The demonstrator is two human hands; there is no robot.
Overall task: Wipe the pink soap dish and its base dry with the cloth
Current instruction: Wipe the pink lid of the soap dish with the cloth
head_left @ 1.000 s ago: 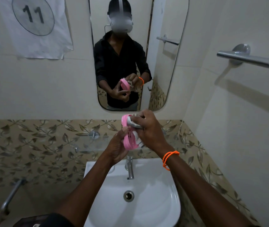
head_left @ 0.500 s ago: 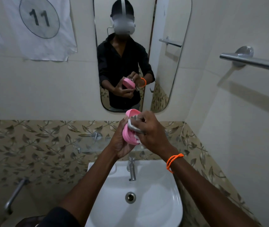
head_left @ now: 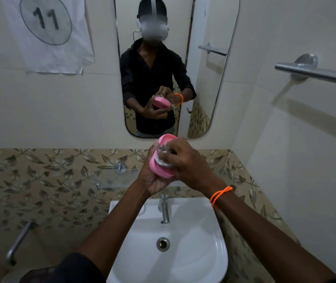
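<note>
- Two hands: left hand cups the oval pink plastic soap dish; right hand fingers pinch the white cloth inside.
- Hard rubbing could slip it into the white ceramic sink.

- black shirt, sleeves rolled up past elbows, forearms bare
- orange beaded band, doubled, on right wrist
- mirror: white headset, white strap over crown

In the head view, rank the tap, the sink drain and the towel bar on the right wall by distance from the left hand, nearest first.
Measured from the left hand, which holds the pink soap dish:
1. Tap, just below the hand.
2. Sink drain, lower, in the basin.
3. Towel bar, far off on the right wall.
</note>
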